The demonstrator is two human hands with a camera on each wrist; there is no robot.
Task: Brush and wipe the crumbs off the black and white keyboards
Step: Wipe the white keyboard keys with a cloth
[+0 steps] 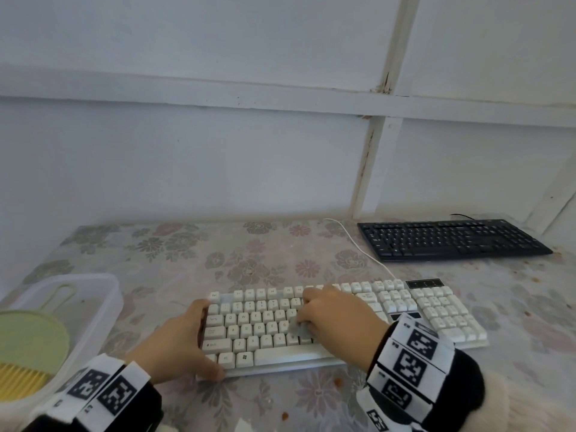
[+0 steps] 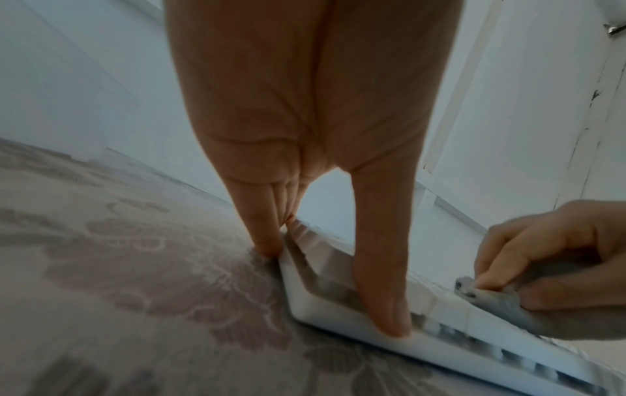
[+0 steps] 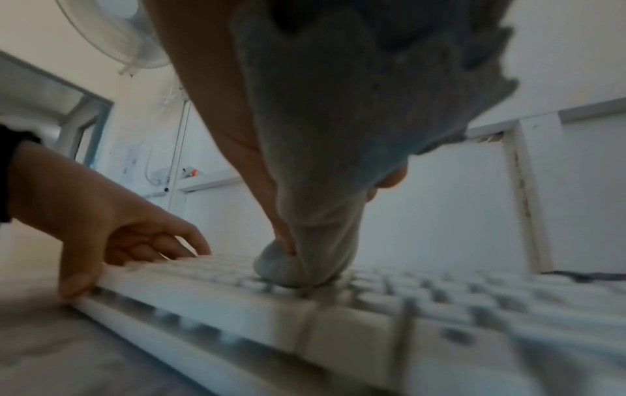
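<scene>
The white keyboard lies across the floral table in front of me. My left hand holds its left end, thumb on the front edge and fingers along the left side. My right hand grips a bunched grey cloth and presses it on the middle keys. In the right wrist view the cloth hangs from the palm, its tip on the keys. The left wrist view shows the thumb on the keyboard's corner. The black keyboard sits untouched at the back right.
A clear plastic tub at the left edge holds a green brush and dustpan. The white keyboard's cable runs back toward the wall. Brown crumbs dot the tablecloth in front of the keyboard and at the right.
</scene>
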